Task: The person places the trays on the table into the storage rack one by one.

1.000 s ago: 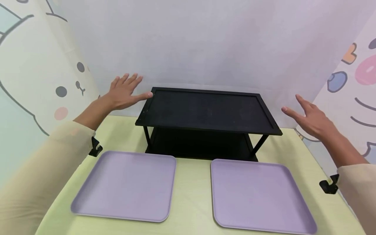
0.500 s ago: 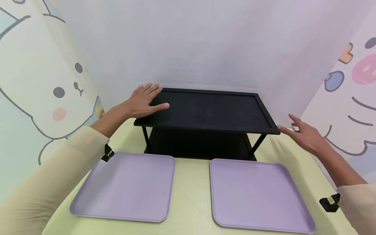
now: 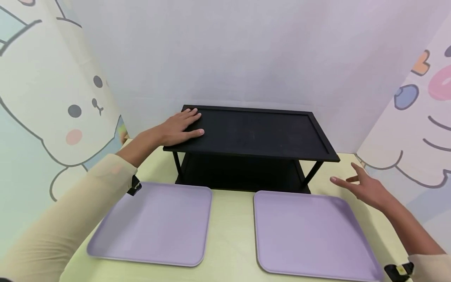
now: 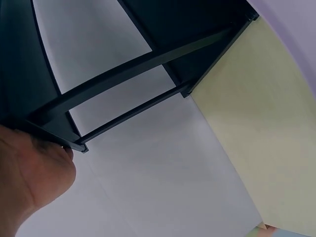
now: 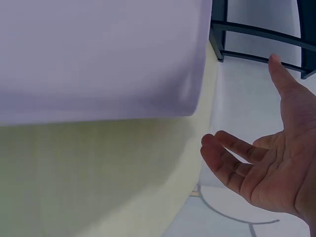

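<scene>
A black two-tier rack stands at the back of a pale yellow-green table. My left hand lies flat on the left end of the rack's top shelf, fingers straight. In the left wrist view the heel of that hand shows against the rack's frame. My right hand hovers open, low beside the rack's right legs, above the table near the right purple tray. The right wrist view shows its relaxed fingers holding nothing, with the tray's corner close by.
A second purple tray lies at the front left. White panels with cartoon drawings wall in the table at the back, left and right. Black clips sit at the table's edges.
My left hand moved from beside the rack onto its top shelf and settled there. My right hand came down from the rack's top right corner to table level.
</scene>
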